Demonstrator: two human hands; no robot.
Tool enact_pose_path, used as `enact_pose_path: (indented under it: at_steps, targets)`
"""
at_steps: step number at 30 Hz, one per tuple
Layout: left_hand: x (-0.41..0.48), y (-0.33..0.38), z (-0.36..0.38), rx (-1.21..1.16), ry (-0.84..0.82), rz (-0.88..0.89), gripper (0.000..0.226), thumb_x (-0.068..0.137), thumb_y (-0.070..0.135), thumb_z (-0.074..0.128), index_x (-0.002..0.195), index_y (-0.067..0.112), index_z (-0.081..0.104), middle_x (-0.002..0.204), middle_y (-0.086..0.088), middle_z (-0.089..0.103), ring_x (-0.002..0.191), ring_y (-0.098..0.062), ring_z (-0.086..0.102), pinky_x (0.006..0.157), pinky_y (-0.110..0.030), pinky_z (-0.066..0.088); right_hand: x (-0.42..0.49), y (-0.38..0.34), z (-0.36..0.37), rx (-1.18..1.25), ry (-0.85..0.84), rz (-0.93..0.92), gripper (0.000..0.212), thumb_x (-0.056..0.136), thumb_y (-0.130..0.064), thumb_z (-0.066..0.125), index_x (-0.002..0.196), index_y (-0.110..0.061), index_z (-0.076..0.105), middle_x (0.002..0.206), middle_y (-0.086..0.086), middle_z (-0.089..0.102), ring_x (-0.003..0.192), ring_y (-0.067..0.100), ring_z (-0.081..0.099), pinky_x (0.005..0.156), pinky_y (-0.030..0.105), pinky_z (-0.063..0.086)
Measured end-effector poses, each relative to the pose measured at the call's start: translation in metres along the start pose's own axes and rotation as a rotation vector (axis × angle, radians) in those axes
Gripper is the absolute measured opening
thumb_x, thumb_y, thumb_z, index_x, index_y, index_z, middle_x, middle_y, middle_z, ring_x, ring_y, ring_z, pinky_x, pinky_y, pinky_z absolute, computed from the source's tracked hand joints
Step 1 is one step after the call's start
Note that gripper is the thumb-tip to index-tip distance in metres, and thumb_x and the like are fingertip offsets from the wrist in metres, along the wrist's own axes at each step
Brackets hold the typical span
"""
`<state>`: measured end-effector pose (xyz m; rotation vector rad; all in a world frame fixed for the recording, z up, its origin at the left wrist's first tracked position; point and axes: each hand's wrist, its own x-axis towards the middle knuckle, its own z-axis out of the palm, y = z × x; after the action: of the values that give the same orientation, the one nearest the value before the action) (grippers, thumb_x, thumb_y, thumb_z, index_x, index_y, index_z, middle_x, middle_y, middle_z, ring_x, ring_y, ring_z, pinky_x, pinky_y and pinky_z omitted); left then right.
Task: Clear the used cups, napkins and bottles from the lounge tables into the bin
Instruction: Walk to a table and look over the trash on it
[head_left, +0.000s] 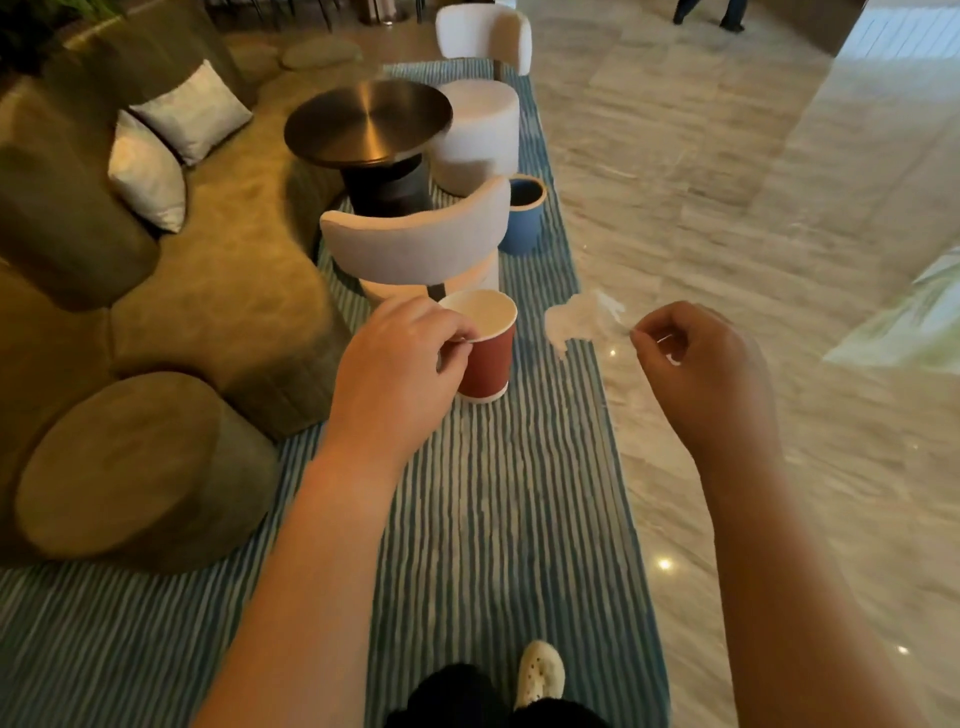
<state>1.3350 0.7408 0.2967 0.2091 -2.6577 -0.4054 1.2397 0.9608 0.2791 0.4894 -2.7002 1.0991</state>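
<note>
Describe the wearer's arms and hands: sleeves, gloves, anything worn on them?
No gloves on the left hand or the right hand. The left forearm and right forearm are bare to the frame edge, with no sleeve in view. No watch, band or marking shows. A small glint by the right hand's fingers is too blurred to call a ring.

My left hand (402, 358) pinches the rim of a red paper cup (488, 358), my right hand (701, 369) pinches a white napkin (579, 322), blue bin (524, 218) ahead beside a white chair (415, 244).
</note>
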Motion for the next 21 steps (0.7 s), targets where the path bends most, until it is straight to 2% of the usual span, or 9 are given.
enact_pose_path:
  at_steps: [6, 11, 16, 21]
  targets:
    - [0.075, -0.016, 0.038, 0.010, 0.018, -0.033, 0.011, 0.085, 0.019, 0.067, 0.095, 0.017, 0.069, 0.094, 0.002, 0.066, 0.093, -0.015, 0.052, 0.077, -0.021, 0.036, 0.075, 0.027, 0.026, 0.018, -0.069, 0.037, 0.003, 0.090, -0.025, 0.060, 0.090, -0.026, 0.063, 0.086, -0.014, 0.060, 0.077, -0.006, 0.053, 0.060, 0.010, 0.036]
    - [0.158, -0.036, 0.084, 0.011, 0.022, -0.048, 0.011, 0.087, 0.022, 0.065, 0.097, 0.019, 0.069, 0.094, 0.004, 0.065, 0.092, -0.013, 0.051, 0.076, -0.020, 0.036, 0.157, 0.047, 0.047, 0.014, -0.058, 0.055, 0.003, 0.089, -0.025, 0.061, 0.090, -0.027, 0.062, 0.086, -0.014, 0.060, 0.078, -0.003, 0.054, 0.060, 0.012, 0.035]
    - [0.272, -0.064, 0.128, -0.042, 0.049, -0.022, 0.011, 0.086, 0.022, 0.065, 0.097, 0.021, 0.068, 0.096, 0.006, 0.064, 0.096, -0.012, 0.051, 0.082, -0.019, 0.032, 0.273, 0.059, 0.075, -0.038, -0.024, 0.068, 0.003, 0.089, -0.023, 0.061, 0.089, -0.026, 0.063, 0.082, -0.018, 0.057, 0.076, -0.004, 0.053, 0.060, 0.011, 0.035]
    - [0.392, -0.092, 0.159, -0.111, 0.113, 0.026, 0.013, 0.084, 0.017, 0.067, 0.097, 0.018, 0.069, 0.095, 0.004, 0.065, 0.095, -0.012, 0.050, 0.081, -0.015, 0.031, 0.397, 0.055, 0.091, -0.069, 0.035, 0.054, 0.005, 0.088, -0.023, 0.062, 0.086, -0.027, 0.062, 0.079, -0.020, 0.056, 0.076, -0.003, 0.054, 0.058, 0.006, 0.031]
